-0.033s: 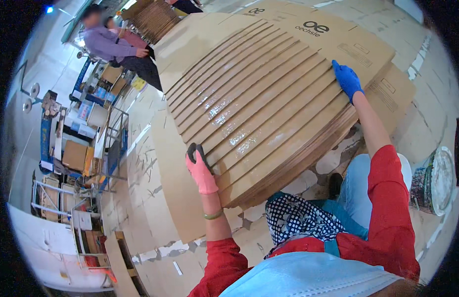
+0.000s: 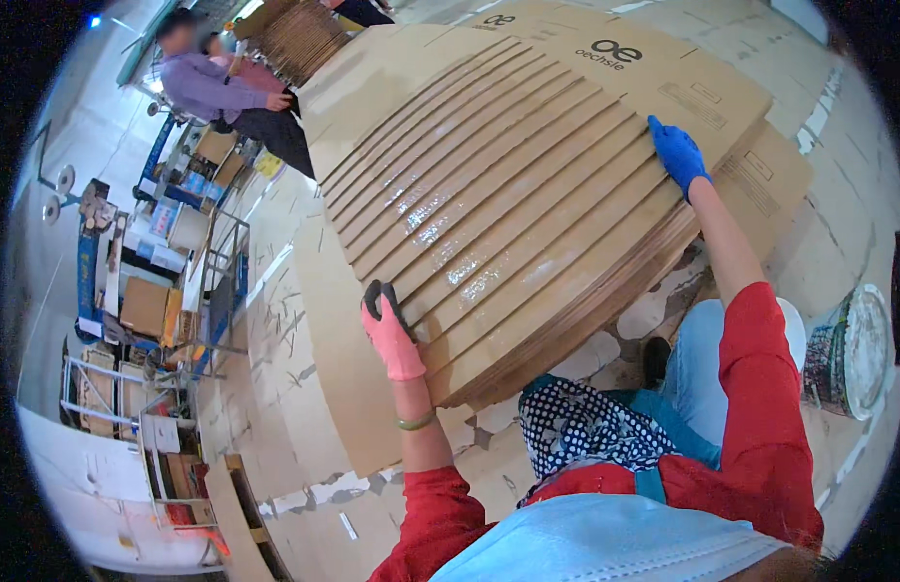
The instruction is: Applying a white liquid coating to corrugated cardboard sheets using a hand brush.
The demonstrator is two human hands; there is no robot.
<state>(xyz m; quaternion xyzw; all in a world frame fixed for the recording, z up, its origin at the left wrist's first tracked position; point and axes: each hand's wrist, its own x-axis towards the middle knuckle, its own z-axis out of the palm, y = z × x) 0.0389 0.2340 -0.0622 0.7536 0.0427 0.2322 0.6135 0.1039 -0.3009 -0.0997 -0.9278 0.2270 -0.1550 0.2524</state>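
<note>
A fanned stack of brown cardboard sheets (image 2: 528, 223) lies in front of me, its overlapping edges forming slanted steps. Wet, shiny patches show across the middle strips. My left hand (image 2: 386, 330), in a pink glove with dark grey fingertips, grips the stack's left edge, thumb and fingers parted around a sheet's end. At the right end, my right hand (image 2: 679, 155) in a blue glove holds the edge of a sheet, one finger stretched along it. The undersides of both hands are hidden.
Larger printed cardboard sheets (image 2: 702, 73) lie beneath and beyond the fan. A stained white bucket (image 2: 851, 354) stands at my right. A person in a purple shirt (image 2: 203, 82) stands at far left, near another cardboard stack (image 2: 295, 39). Metal racks and carts (image 2: 203, 281) line the left.
</note>
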